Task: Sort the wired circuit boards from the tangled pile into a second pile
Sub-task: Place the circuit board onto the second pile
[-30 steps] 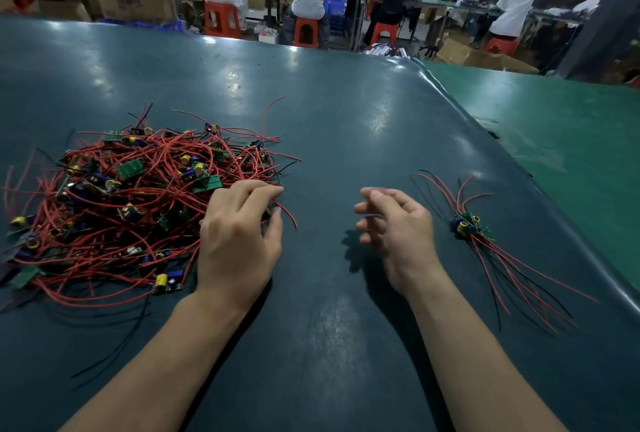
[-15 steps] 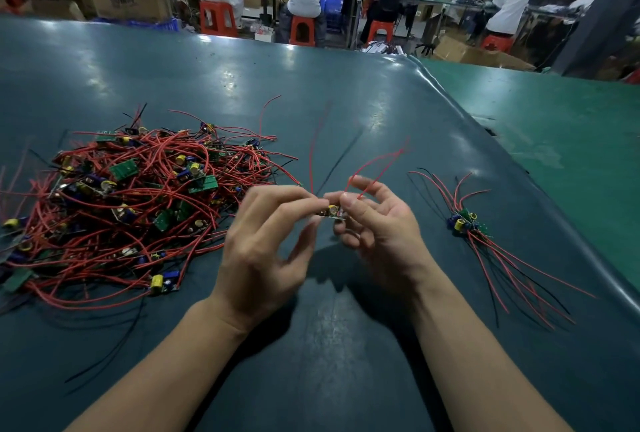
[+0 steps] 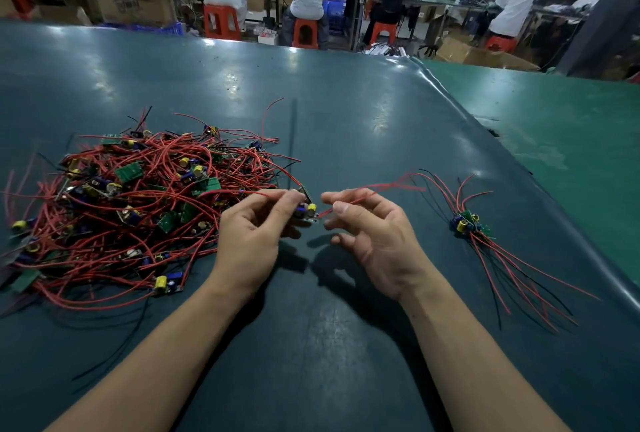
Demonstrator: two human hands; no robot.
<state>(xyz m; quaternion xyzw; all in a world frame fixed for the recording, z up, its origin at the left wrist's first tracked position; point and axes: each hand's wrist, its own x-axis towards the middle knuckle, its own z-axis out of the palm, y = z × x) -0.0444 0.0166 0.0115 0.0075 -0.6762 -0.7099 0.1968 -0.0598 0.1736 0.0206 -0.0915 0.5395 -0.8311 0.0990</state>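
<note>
A tangled pile (image 3: pixel 138 203) of small green circuit boards with red and black wires lies on the left of the dark green table (image 3: pixel 346 113). A small second pile (image 3: pixel 467 223) of boards sits at the right, its wires fanning toward me. Between the two piles, just above the table, my left hand (image 3: pixel 252 237) pinches one circuit board (image 3: pixel 306 211) with a yellow capacitor. My right hand (image 3: pixel 374 234) pinches that board's red wire (image 3: pixel 377 189) between thumb and forefinger; the wire runs off to the right.
The table's right edge curves down to a lighter green surface (image 3: pixel 561 126). Beyond the far edge, several people sit on red stools (image 3: pixel 221 21) at benches, with cardboard boxes (image 3: pixel 135 2) nearby.
My left hand pulled a board out of the tangled pile's edge and both hands met over it. Now the hands have drawn slightly apart, the right one sliding along the red wire.
</note>
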